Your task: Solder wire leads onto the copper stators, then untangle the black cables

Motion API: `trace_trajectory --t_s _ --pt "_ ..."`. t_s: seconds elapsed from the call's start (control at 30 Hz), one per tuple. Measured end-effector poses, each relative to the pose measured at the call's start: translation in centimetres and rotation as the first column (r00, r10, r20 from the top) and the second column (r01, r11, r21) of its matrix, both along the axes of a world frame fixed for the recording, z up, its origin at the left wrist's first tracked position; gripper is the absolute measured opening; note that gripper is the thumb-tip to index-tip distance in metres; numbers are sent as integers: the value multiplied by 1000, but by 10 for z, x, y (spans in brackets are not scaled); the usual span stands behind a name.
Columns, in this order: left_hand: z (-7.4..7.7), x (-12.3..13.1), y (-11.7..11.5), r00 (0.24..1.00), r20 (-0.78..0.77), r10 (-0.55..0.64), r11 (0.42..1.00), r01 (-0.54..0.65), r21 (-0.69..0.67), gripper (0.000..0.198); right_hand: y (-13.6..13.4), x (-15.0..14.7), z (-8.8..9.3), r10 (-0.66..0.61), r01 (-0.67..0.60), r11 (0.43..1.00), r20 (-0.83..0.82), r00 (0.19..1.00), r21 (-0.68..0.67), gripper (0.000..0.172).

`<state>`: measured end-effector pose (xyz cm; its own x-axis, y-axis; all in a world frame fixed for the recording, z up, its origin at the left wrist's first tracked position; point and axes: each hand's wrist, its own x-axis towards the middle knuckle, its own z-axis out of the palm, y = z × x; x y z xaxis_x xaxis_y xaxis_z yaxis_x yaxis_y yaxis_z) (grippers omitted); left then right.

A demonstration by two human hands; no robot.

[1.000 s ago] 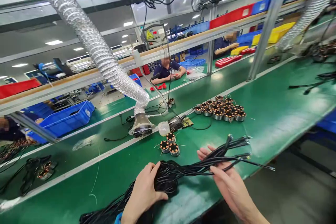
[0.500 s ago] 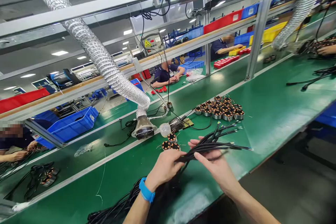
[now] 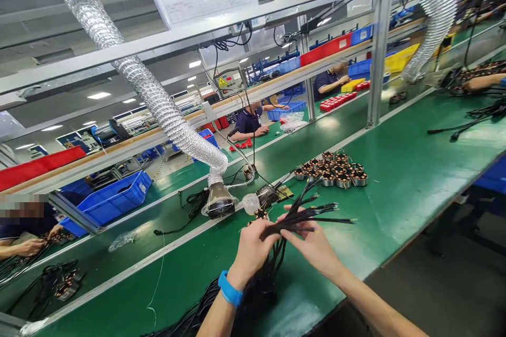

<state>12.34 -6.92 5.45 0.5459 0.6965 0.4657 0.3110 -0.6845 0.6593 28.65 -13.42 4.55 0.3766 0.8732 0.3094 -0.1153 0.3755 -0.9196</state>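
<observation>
A bundle of black cables [image 3: 303, 215] fans out to the right above the green bench, with bare wire ends at its tips. My left hand [image 3: 253, 247], with a blue band on the wrist, is closed around the bundle. My right hand [image 3: 312, 247] has its thumb in front of the cables and its fingers behind them, closed on the bundle near the left hand. More black cable [image 3: 197, 308] lies below my left forearm, partly hidden by it. Just behind my hands, copper-wound motor stators [image 3: 261, 214] are mostly covered from view.
Many stators [image 3: 342, 171] are grouped farther back on the bench [image 3: 403, 168]. A fume hood on a silver duct [image 3: 174, 121] stands at the bench's rear rail. A blue bin [image 3: 114, 197] sits beyond. Co-workers are seated across and at far right, where black cables [image 3: 458, 127] lie.
The cable bundle and both hands have shifted slightly left in view, and the cable ends sit closer to my hands. The camera view has tilted a little. The co-worker opposite has reached out an arm.
</observation>
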Motion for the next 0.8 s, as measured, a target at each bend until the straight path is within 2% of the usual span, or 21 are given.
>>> trace_trajectory --t_s 0.1,0.3,0.43,0.6,0.8 --pt "4 -1 7 993 116 -29 961 59 -268 17 8 -1 1 -24 24 999 5 1000 -43 46" --pt "4 3 12 950 308 -41 873 184 -452 38 18 -4 5 -43 46 995 41 998 -84 35" --pt "7 5 11 905 424 -40 812 277 -514 47 21 -7 6 -45 54 995 97 994 -88 36" --pt "12 7 7 876 482 -18 793 306 -527 43 27 -8 6 -32 45 996 170 985 -74 36" --pt "5 7 8 819 573 23 744 369 -557 36 32 -9 9 -34 53 994 189 981 -93 36"
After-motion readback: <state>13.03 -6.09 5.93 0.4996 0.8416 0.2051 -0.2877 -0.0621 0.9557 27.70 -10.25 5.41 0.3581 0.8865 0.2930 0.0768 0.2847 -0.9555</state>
